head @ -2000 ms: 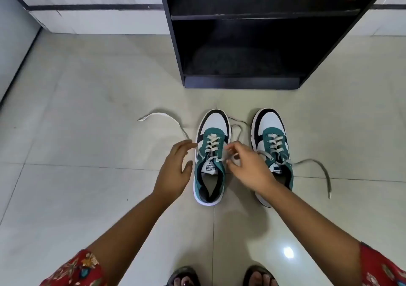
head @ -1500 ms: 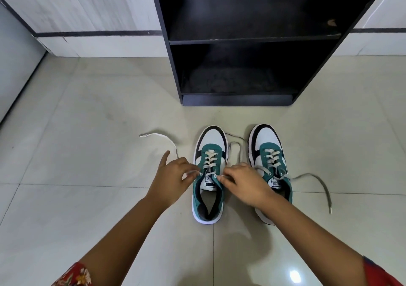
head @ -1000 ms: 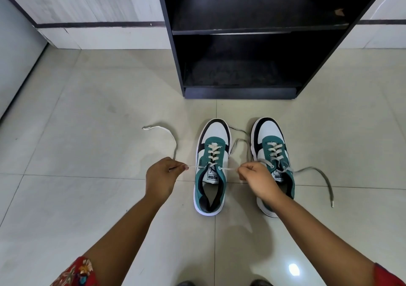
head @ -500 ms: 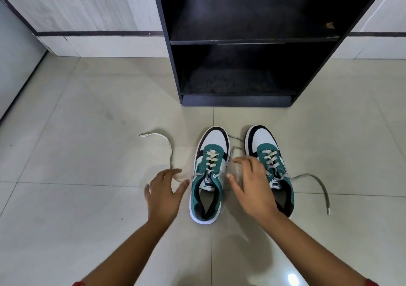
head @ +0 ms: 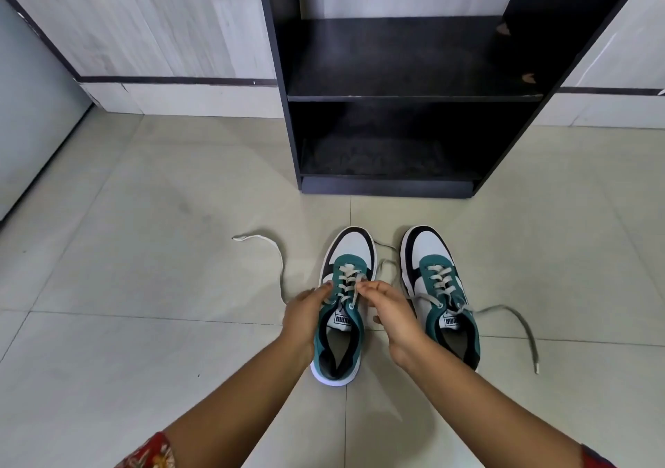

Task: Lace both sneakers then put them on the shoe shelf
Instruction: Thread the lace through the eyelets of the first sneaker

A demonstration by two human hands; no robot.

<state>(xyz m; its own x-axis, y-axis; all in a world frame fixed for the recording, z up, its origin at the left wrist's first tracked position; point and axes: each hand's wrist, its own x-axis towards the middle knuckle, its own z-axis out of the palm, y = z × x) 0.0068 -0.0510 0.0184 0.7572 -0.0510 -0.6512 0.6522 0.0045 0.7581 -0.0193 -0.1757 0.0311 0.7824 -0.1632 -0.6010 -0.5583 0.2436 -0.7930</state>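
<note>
Two teal, white and black sneakers stand side by side on the floor, toes toward the black shoe shelf (head: 396,98). Both my hands are at the left sneaker (head: 351,249). My left hand (head: 301,314) curls against its left side, where the loose lace end (head: 277,255) runs into my fingers. My right hand (head: 393,311) pinches the other lace end over the eyelets. The right sneaker (head: 428,248) is laced, and its grey lace ends (head: 518,318) trail loose on the floor to its right.
The shelf's two black boards hold nothing and stand just beyond the shoes, against a pale panelled wall (head: 162,28). Light floor tiles (head: 144,323) spread to both sides. A grey wall or door (head: 32,126) closes off the far left.
My hands drew the left sneaker's lace ends out sideways, then let go and opened. Now both have closed in on its lacing and taken hold of the lace again.
</note>
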